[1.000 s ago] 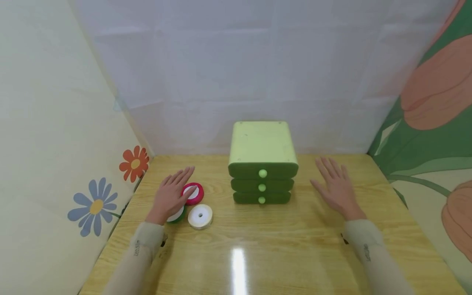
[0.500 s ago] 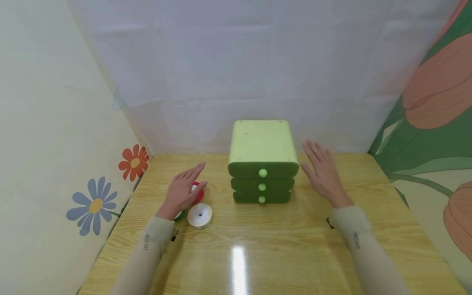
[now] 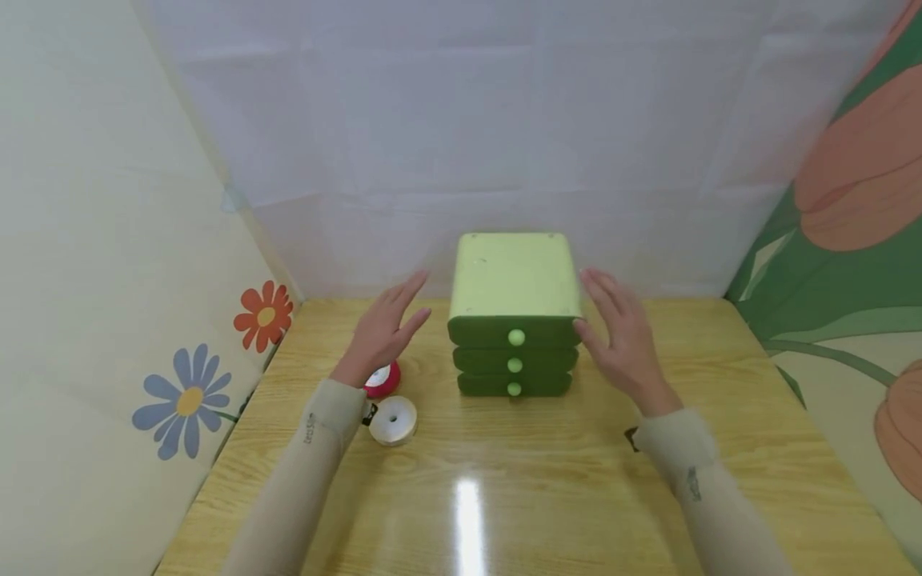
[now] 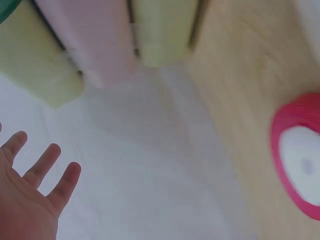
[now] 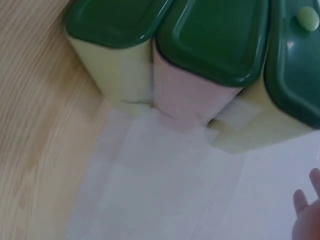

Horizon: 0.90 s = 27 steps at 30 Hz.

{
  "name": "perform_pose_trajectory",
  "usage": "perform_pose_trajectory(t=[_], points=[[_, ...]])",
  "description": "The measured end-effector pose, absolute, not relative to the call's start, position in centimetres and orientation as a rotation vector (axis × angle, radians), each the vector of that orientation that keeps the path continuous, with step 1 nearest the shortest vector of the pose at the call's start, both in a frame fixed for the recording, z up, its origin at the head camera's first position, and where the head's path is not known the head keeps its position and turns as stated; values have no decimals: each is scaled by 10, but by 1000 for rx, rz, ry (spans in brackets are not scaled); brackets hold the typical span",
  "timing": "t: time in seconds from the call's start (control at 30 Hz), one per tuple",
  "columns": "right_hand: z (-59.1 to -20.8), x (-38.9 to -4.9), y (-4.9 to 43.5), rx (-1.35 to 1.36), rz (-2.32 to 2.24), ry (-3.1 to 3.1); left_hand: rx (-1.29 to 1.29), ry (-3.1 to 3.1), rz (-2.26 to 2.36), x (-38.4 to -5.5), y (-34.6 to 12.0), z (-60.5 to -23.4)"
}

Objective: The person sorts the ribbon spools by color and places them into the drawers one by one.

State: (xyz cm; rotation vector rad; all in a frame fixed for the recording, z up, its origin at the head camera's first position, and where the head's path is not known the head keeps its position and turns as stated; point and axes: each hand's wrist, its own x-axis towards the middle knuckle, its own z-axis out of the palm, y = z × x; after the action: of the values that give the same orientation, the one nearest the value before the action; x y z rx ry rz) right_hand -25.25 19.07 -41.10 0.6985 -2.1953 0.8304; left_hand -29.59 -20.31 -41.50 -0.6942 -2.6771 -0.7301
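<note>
A small green drawer unit [image 3: 513, 276] stands on the table, its three dark green drawers closed, each with a round pale knob. My right hand [image 3: 625, 344] is at its right side, fingers extended; whether the fingertips touch it, I cannot tell. My left hand [image 3: 382, 332] is held up left of the unit with straight fingers, a gap between them. The wrist views show the unit's sides as a pink layer [image 4: 95, 40] between two pale yellow-green ones. Below my left hand lie a red ribbon spool [image 3: 385, 382] and a cream ribbon spool [image 3: 393, 422].
The wooden table [image 3: 547, 496] meets a white cloth backdrop [image 3: 418, 144] behind the unit. A flower-patterned wall panel [image 3: 94, 264] borders the left, and a tulip-patterned one [image 3: 857, 264] the right.
My left hand has risen and moved right, off the spools toward the unit; its forearm now hides the green spool. My right hand has moved left, close to the unit's side.
</note>
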Motion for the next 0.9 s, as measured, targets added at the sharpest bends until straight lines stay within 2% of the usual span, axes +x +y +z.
perform_pose_trajectory(t=[0.23,0.47,0.9], points=[[-409,-230,168,764,1082,-1993,-801,-2610,-823,-315,-173,-390],[-419,-216,149,864,1447,-2145,-873,-2591,-938,-328,-152,-384],[-428,-218,128,876,1784,-2249,-833,-2603,-1034,-339,-134,-386]])
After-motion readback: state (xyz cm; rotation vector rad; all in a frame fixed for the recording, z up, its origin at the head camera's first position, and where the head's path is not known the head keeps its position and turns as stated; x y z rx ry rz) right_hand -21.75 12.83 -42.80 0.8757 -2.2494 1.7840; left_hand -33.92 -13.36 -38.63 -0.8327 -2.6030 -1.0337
